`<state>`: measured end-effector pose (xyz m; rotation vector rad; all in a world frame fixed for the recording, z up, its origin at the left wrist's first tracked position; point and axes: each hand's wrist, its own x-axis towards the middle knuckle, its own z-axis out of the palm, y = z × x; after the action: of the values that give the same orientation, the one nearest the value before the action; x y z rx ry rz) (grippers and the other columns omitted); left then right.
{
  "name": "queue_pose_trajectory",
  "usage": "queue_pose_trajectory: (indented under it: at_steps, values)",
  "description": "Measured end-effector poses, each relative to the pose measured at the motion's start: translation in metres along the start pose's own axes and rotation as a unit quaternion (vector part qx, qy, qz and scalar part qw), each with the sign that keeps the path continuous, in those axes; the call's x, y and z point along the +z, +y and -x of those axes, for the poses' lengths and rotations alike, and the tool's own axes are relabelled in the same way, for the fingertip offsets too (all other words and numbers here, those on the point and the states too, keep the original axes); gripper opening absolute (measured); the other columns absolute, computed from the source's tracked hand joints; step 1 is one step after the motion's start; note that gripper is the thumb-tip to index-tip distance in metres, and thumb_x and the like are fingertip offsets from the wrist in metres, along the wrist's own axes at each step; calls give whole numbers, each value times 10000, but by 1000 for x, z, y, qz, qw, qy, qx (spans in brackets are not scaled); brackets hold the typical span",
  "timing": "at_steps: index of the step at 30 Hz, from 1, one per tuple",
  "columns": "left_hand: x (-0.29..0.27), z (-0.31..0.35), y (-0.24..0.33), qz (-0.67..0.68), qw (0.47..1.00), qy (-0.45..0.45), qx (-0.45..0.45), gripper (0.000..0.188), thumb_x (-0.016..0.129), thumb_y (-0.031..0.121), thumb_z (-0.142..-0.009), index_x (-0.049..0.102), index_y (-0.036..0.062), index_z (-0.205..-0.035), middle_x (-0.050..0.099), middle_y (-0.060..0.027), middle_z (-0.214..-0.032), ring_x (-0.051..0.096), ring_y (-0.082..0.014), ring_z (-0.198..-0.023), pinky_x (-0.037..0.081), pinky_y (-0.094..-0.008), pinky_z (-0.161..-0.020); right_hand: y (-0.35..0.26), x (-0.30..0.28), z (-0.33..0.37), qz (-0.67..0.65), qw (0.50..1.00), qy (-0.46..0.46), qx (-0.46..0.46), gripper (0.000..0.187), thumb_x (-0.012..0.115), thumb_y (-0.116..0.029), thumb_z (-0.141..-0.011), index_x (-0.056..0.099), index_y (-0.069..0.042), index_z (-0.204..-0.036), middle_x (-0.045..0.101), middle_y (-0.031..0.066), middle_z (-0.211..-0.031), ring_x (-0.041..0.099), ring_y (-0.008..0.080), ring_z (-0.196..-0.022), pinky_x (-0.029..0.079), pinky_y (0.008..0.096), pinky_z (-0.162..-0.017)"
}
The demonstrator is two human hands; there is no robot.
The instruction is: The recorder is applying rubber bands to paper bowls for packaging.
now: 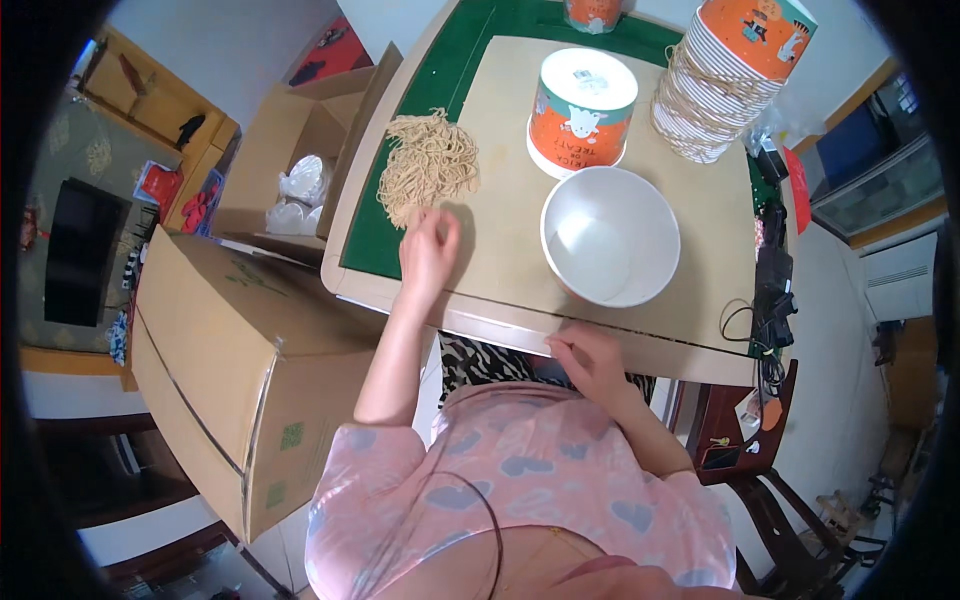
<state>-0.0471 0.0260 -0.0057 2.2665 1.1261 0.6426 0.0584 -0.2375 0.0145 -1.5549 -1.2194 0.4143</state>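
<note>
My left hand [428, 255] is at the lower end of a loose pile of beige twine cords [430, 165], its fingers curled and closed on the twine. At the front edge of the table my right hand [592, 365] has its thumb and fingers pinched together; what they hold, if anything, is too small to make out. Between and beyond my hands stands a white paper bucket [610, 240], its open mouth toward me. Just behind it, an orange and green printed bucket [580, 125] stands with its white round end up.
Nested buckets with twine handles [720, 90] lean at the back right; another orange bucket [594, 14] stands at the far edge. Black adapters and cables [773, 290] line the table's right side. Large cardboard boxes [250, 360] stand on the left, one open with white wrapped items [305, 180] inside.
</note>
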Motion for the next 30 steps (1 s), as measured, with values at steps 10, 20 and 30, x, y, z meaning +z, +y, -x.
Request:
queue_pose_trajectory:
  at_steps: [10, 20, 30]
  values:
    - [18, -49, -8, -112, 986, 76, 96, 54, 615, 100, -817, 619, 62, -856, 571, -123, -851, 607, -311, -780, 490, -408, -678, 25, -7, 40, -44, 990, 10, 134, 123, 614, -111, -877, 667, -9, -922, 640, 75, -744, 603, 127, -666, 475, 262, -605]
    - [19, 105, 56, 272, 924, -268, 8, 40, 623, 22, -830, 588, 36, -844, 559, 16, -684, 507, -42, -633, 425, -215, -557, 45, 13, 33, -217, 935, 0, 281, 229, 521, -158, -951, 635, 18, -1043, 646, 56, -815, 593, 100, -661, 490, 231, -630]
    - [19, 134, 66, 266, 925, -268, 35, 58, 621, 6, -816, 604, 9, -871, 606, -35, -702, 521, -83, -584, 437, -240, -541, 50, 33, -6, -286, 909, -28, 300, 98, 580, -120, -915, 615, -31, -893, 593, -13, -727, 522, 45, -602, 385, 179, -526]
